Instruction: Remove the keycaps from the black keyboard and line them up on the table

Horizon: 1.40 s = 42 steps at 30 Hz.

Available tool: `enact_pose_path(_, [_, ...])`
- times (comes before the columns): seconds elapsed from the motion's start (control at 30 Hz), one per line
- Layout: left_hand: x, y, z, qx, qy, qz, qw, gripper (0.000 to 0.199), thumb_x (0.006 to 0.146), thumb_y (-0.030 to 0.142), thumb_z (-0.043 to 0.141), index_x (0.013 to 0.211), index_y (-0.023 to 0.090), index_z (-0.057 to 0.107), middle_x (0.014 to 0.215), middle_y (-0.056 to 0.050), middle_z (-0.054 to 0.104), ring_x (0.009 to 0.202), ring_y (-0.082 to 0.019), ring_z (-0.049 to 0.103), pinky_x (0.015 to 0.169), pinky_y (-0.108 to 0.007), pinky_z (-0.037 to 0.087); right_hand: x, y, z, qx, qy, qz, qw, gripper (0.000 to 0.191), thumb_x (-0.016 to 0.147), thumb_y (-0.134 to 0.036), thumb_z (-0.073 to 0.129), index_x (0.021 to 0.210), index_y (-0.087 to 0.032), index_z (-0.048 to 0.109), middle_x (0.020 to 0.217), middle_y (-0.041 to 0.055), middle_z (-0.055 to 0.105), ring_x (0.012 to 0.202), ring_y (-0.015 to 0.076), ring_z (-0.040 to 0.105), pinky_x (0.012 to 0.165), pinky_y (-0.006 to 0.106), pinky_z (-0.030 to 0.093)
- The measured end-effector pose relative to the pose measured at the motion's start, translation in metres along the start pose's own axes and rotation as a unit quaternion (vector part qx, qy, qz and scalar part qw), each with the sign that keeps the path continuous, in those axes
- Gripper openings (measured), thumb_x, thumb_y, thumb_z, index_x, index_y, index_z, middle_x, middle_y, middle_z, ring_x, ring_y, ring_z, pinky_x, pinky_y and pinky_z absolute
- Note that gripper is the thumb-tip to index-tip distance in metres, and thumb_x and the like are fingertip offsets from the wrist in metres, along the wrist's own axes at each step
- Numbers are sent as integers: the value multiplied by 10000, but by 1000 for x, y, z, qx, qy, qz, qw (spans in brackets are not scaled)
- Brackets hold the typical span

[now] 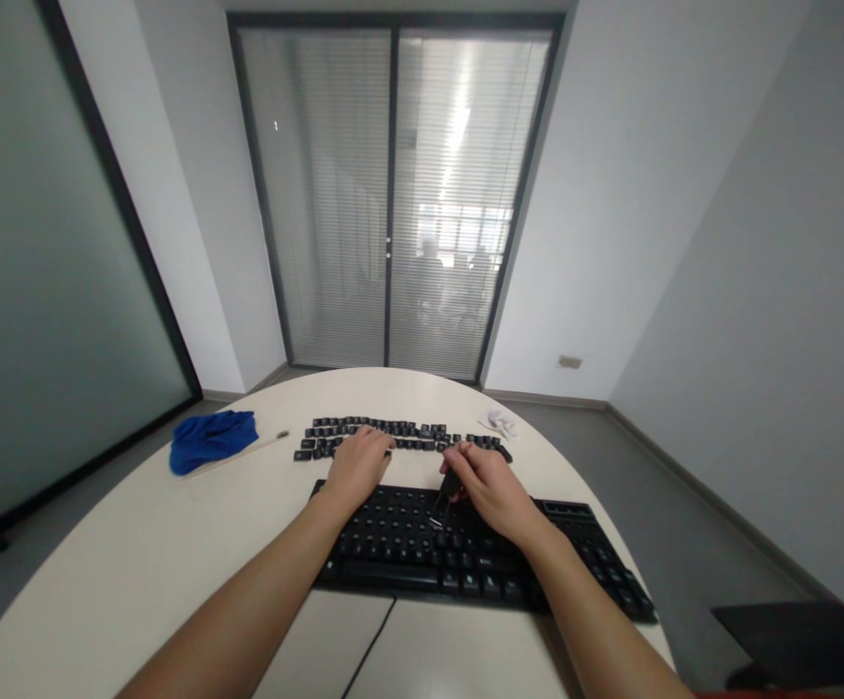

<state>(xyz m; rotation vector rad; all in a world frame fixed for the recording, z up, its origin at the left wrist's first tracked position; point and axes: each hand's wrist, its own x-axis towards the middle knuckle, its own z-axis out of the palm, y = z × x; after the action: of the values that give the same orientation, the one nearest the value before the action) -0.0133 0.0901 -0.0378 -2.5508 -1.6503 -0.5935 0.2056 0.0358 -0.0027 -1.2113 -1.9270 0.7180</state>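
Observation:
A black keyboard point(392, 577) lies in front of me, upside down to my view or not, I cannot tell. Its left and middle part shows bare key stems, while caps remain along the near row and at the right. My right hand point(490, 481) is closed around a small black-handled keycap puller point(449, 487), whose wire ends reach down to the keys. Beyond the keyboard, my left hand point(359, 461) has its fingers curled together at the loose keycaps point(326, 430), with a dark keycap point(389, 453) at the fingertips.
On the left of the round white table point(137, 573) lie a blue cloth point(214, 439) and a thin brush point(257, 445). Crumpled white tissue point(498, 422) rests at the far right. A black cable point(370, 646) runs toward me. Glass doors point(392, 194) stand behind.

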Motion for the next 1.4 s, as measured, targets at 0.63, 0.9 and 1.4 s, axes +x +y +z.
enact_pose_path(0.63, [-51, 43, -30, -275, -159, 187, 929, 736, 734, 419, 736, 1373, 231, 421, 1369, -112, 480, 1264, -300, 430, 1093, -455, 347, -8, -12, -8, -64, -111, -97, 987, 399, 949, -456, 483, 764, -171, 692, 599, -10, 614, 557, 128, 540, 548, 214, 394])
enact_pose_path(0.9, [-47, 32, -22, -278, -201, 165, 925, 889, 691, 490, 760, 1451, 262, 359, 1435, -110, 415, 1324, -316, 369, 1122, -472, 310, -10, -12, -6, -24, -99, -66, 993, 373, 936, -458, 495, 803, -182, 706, 620, 3, 654, 556, 143, 595, 548, 225, 433])
enact_pose_path(1.4, [-42, 12, -19, -298, -198, 150, 922, 757, 607, 479, 825, 1291, 284, 564, 1381, -84, 455, 1291, -306, 403, 1117, -447, 316, -10, -22, 1, -31, -117, -102, 987, 335, 938, -441, 510, 834, -198, 715, 728, 25, 697, 653, 161, 622, 622, 242, 466])
